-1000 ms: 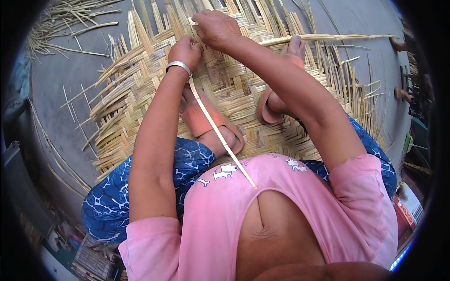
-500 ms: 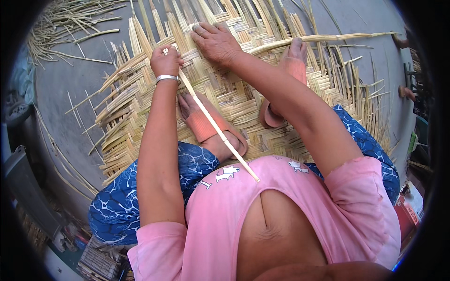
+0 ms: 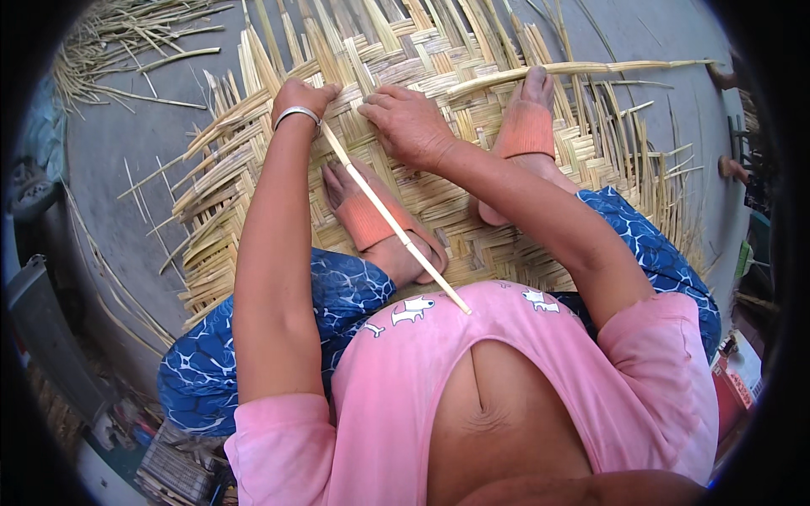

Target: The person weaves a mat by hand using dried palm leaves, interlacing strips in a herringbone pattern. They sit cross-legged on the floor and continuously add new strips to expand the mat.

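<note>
A partly woven mat [image 3: 472,261] of pale, flattened reed strips lies on the ground under my feet, its loose strip ends sticking out at the far side and both sides. My left hand [image 3: 302,99], with a bracelet at the wrist, is closed around a thin, jointed pale stick [image 3: 392,223] at the mat's far left part. The stick slants back toward me, its near end at my pink shirt. To the right, my right hand [image 3: 409,126] rests palm down on the weave, fingers extended and slightly bent; its fingertips touch the strips.
One long reed [image 3: 591,67] lies across the mat's far right, passing my right foot [image 3: 530,126]. My left foot [image 3: 371,211] stands on the weave near the stick. Loose reeds [image 3: 126,42] are heaped at the far left on the grey floor [image 3: 126,135]. Another person's foot [image 3: 732,169] shows at the right.
My right hand has slid nearer to me and a little right along the weave. My left hand has turned over at the wrist, still gripping the stick, which has shifted slightly.
</note>
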Demonstrator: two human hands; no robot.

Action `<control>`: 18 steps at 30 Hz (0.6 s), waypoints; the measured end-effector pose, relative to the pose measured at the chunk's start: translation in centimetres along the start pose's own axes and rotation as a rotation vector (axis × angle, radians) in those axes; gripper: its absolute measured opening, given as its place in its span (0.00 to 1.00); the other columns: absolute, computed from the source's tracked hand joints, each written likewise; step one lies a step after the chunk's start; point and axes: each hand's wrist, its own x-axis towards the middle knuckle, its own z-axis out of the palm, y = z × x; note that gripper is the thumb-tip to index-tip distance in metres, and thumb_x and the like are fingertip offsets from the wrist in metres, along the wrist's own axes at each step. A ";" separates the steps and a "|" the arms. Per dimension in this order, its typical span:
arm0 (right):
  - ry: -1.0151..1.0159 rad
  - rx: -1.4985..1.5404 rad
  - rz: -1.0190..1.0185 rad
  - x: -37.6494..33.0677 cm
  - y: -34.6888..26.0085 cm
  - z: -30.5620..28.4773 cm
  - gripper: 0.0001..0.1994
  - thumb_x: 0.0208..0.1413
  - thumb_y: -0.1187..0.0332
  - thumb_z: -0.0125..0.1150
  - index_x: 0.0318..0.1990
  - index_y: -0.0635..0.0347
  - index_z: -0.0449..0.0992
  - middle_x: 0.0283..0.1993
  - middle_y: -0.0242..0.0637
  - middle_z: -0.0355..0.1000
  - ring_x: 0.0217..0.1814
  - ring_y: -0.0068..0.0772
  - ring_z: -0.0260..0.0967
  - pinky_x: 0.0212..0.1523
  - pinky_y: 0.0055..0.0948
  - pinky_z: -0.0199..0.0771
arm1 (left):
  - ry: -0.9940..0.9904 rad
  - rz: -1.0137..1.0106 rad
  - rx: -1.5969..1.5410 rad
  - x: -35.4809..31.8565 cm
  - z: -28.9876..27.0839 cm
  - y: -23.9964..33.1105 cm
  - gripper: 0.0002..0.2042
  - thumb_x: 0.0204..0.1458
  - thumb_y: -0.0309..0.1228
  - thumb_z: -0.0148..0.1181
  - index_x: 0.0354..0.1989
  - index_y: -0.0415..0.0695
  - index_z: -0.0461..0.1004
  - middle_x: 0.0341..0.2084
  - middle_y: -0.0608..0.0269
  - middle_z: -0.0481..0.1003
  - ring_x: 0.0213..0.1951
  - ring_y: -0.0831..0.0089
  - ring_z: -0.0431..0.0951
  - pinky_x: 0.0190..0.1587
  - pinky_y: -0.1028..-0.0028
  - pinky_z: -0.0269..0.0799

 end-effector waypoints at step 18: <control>-0.138 0.443 0.363 -0.9 -3.6 1.9 0.14 0.48 0.71 0.47 0.43 0.58 0.72 0.38 0.50 0.71 0.40 0.54 0.68 0.41 0.44 0.68 | -0.050 -0.014 0.064 -0.3 0.0 1.0 0.27 0.33 0.45 0.63 0.36 0.34 0.75 0.36 0.43 0.75 0.39 0.56 0.77 0.43 0.67 0.70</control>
